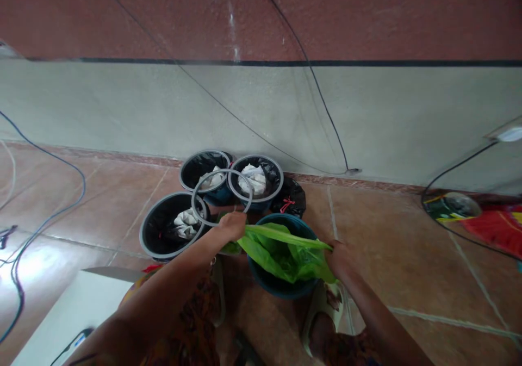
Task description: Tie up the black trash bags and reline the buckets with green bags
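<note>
A dark blue bin [281, 289] stands on the tiled floor just in front of my feet. A green plastic bag [285, 249] lies inside it, its mouth pulled taut between both hands. My left hand [230, 226] is closed on the bag's left edge and also holds a grey plastic ring [200, 186] that sticks up and away over the other bins. My right hand [341, 257] is closed on the bag's right edge at the bin's rim.
Three bins with black liners and grey rings [173, 227] [204, 169] [256, 178] hold crumpled white paper against the wall. A black bag [291, 196] lies beside them. Blue cable [49, 213] runs left; colourful items [493, 224] lie right. My sandalled foot [324, 314] is below the bin.
</note>
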